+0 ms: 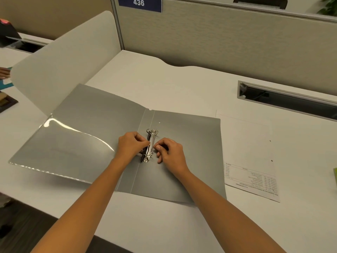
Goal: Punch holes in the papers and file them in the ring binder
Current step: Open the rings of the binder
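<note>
A grey ring binder (87, 128) lies open and flat on the white desk, with a clear pocket on its left cover. Its metal ring mechanism (149, 147) sits by the spine, its rings appearing closed. My left hand (131, 145) pinches the mechanism's left side with thumb and fingers. My right hand (170, 152) rests curled on the right cover, its fingertips touching the mechanism's right edge. A stack of papers (249, 154) with two punched holes along its right edge lies to the right of the binder, partly under it.
A white curved divider (63, 57) stands at the left rear, and a beige partition (218, 37) runs along the back. A cable slot (284, 97) is recessed in the desk at right. Another person's fingers (4, 72) show at the far left edge.
</note>
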A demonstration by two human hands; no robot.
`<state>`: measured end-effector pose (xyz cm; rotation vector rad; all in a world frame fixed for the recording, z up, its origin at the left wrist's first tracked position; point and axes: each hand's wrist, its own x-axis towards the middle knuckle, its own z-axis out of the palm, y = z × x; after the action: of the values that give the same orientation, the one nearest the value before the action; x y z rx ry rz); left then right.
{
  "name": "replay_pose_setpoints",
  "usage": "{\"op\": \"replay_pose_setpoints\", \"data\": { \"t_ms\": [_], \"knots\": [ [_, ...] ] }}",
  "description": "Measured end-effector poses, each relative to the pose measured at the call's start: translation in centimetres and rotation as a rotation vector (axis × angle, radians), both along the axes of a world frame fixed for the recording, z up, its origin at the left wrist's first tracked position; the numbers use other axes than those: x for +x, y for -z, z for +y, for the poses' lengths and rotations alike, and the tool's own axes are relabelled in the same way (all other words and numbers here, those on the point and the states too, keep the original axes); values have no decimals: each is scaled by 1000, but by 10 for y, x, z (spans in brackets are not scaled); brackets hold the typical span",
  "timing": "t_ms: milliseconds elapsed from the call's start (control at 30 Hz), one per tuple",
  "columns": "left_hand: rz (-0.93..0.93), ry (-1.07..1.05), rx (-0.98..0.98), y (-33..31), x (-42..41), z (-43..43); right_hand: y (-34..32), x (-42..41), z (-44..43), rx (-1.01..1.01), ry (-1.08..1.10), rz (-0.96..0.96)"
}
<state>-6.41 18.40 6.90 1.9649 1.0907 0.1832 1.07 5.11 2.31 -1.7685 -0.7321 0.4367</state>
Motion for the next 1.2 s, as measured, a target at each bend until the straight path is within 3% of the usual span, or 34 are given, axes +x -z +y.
{"op": "replay_pose_setpoints", "data": {
  "t_ms": [233,533,900,1200],
  "knots": [
    [95,-57,-71,-13,16,-11,-2,0,-1,-4,-10,1],
    [-4,-106,-76,-5,3,-7,-5,0,-4,2,-26,4],
    [-58,-116,-51,2,-10,-13,-21,7,-26,-2,69,207],
    [-301,24,278,-13,-10,-44,-41,22,-91,69,440,144]
  ]
}}
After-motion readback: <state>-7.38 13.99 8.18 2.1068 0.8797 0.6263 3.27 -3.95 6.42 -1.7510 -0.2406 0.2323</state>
